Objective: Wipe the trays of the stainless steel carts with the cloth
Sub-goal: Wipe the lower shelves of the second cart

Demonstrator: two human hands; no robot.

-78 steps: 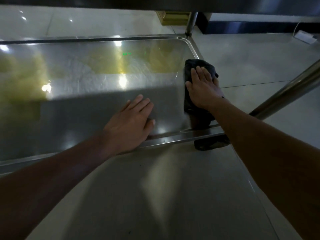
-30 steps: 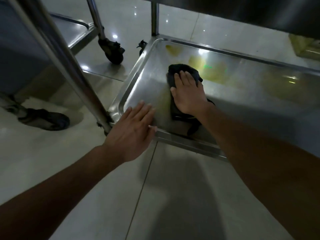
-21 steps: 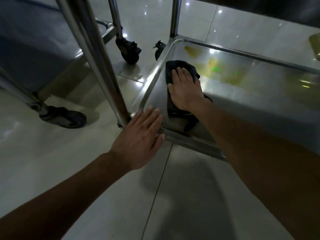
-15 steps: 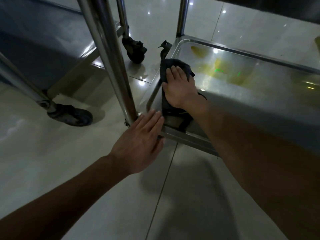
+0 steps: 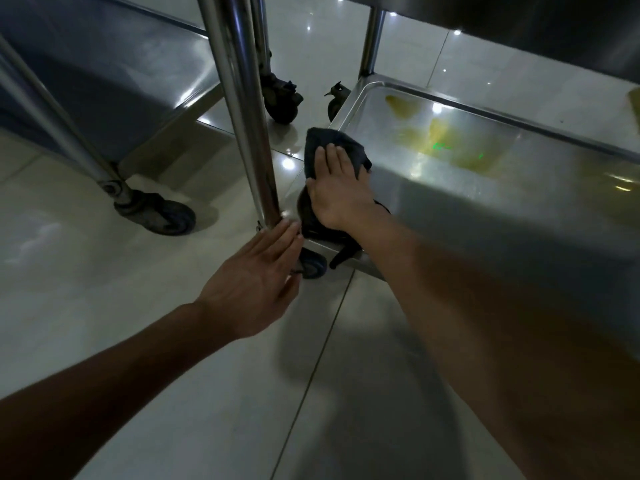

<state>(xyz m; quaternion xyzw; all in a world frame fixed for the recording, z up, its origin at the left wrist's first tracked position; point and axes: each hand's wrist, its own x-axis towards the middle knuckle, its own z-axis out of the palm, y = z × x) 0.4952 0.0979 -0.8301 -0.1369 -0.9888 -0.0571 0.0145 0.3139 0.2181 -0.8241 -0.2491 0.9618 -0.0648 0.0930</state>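
Floor (image 5: pixel 104 306): pale glossy tiles, spotted with light reflections.

Second cart (image 5: pixel 104 81): far left, steel shelf low over the floor, one castor (image 5: pixel 156 214) at its near corner and another (image 5: pixel 282 102) farther back.

Tray (image 5: pixel 502 202): lowest shelf of the stainless steel cart on the right, raised rim all round, yellowish reflections and small green marks on its far half, shadow over its near half.

Upright post (image 5: pixel 242 109): steel tube standing at the tray's near left corner, a small wheel (image 5: pixel 313 266) below that corner.

Cloth (image 5: pixel 332 143): dark, bunched, lying over the tray's left rim close to the post, one tail hanging over the near edge.

My right hand (image 5: pixel 337 192): flat on the cloth, fingers straight and together, pressing it down; the grip was not closed around it.

My left hand (image 5: pixel 258 282): open, fingers extended, fingertips (image 5: pixel 289 230) at the foot of the post; I could not tell whether they touched it.
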